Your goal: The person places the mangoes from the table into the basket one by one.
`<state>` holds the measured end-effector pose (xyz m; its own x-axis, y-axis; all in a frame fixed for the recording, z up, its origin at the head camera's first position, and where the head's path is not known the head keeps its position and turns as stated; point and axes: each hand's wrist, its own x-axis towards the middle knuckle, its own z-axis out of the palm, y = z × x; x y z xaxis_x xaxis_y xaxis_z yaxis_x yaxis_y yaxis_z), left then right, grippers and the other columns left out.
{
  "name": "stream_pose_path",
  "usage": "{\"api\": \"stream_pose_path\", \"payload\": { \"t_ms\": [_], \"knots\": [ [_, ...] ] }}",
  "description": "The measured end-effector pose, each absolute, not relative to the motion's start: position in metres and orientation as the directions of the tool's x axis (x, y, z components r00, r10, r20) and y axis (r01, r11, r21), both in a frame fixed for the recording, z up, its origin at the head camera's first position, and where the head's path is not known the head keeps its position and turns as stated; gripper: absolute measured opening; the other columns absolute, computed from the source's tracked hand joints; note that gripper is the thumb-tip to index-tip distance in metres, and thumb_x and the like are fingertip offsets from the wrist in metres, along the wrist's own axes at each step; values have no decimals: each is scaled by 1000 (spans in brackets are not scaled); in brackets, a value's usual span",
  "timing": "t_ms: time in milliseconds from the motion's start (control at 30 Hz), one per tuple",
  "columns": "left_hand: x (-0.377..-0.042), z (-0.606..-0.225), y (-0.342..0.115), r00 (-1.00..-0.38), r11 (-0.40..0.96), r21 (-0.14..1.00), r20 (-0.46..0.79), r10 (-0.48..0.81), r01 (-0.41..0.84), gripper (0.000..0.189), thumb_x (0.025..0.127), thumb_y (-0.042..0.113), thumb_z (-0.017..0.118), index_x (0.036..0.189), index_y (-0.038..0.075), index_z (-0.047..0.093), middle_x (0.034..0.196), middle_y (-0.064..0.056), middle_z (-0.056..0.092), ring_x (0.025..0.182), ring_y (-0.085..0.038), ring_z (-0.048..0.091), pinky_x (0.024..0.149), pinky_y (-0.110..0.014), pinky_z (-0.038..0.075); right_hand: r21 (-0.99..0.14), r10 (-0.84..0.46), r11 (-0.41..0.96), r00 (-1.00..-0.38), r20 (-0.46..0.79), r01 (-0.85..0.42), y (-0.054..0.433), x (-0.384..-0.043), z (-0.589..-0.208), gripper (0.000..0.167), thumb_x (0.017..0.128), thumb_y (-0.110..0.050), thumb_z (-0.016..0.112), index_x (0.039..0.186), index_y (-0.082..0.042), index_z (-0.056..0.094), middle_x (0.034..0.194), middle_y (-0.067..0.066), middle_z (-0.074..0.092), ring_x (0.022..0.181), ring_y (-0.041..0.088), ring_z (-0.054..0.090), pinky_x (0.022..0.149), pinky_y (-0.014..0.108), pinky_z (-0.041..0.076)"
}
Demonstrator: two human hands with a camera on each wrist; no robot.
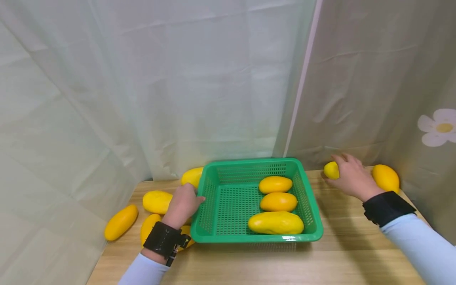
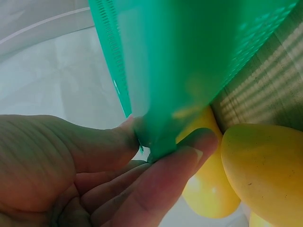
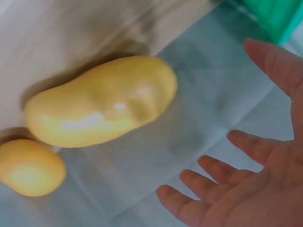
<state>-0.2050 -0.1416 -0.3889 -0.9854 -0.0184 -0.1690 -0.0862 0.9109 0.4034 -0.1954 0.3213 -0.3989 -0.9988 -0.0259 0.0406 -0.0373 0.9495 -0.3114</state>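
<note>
My left hand (image 1: 183,205) pinches the left rim of a green plastic basket (image 1: 256,238), thumb on one side and fingers on the other in the left wrist view. Inside the basket, at its right, lie two mangoes (image 1: 275,185) and a longer, bumpy yellow fruit (image 1: 276,223). At the back right, my right hand (image 1: 350,178) reaches over a long yellow fruit (image 3: 102,101). Its fingers are spread and stand apart from the fruit in the right wrist view. A rounder orange-yellow fruit (image 1: 386,179) lies just right of that hand.
Several yellow fruits lie left of the basket, among them an orange-yellow one (image 1: 121,222) near the left table edge and a lighter one (image 1: 156,202) by my left hand. Another fruit (image 1: 192,176) sits behind the basket's left side. A pale curtain (image 1: 213,99) borders the wooden table (image 1: 228,265).
</note>
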Motion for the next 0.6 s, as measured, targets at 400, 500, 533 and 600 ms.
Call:
{"api": "stream_pose_path", "payload": {
  "t_ms": [400, 500, 533, 600],
  "knots": [
    [-206, -390, -140, -981, 901, 420, -194, -28, -109, 24, 86, 24, 68, 87, 0, 67, 64, -7, 58, 53, -17, 55, 47, -24, 44, -350, 39, 937, -998, 51, 18, 349, -206, -430, 101, 70, -45, 76, 142, 3, 25, 139, 37, 26, 119, 60, 25, 92, 76, 21],
    [-206, -390, -141, -980, 901, 420, -200, -27, -111, 24, 86, 24, 68, 87, 0, 67, 64, -7, 58, 53, -17, 55, 48, -25, 44, -353, 43, 935, -999, 27, 31, 353, -208, -435, 102, 69, -43, 77, 142, 6, 25, 137, 39, 26, 117, 61, 25, 93, 75, 20],
    [-206, -391, -141, -980, 901, 419, -198, -28, -111, 24, 86, 24, 68, 87, 0, 67, 64, -7, 58, 53, -17, 55, 48, -25, 44, -352, 45, 935, -999, 19, 36, 355, -209, -436, 102, 69, -43, 77, 141, 7, 24, 136, 40, 26, 117, 61, 24, 93, 75, 20],
    [-206, -392, -141, -981, 904, 413, -190, -29, -107, 24, 86, 24, 68, 86, 1, 67, 64, -7, 58, 53, -17, 54, 47, -25, 44, -348, 55, 936, -998, -2, 53, 358, -211, -441, 102, 69, -41, 77, 141, 7, 24, 135, 41, 25, 117, 61, 24, 93, 75, 19]
  ]
}}
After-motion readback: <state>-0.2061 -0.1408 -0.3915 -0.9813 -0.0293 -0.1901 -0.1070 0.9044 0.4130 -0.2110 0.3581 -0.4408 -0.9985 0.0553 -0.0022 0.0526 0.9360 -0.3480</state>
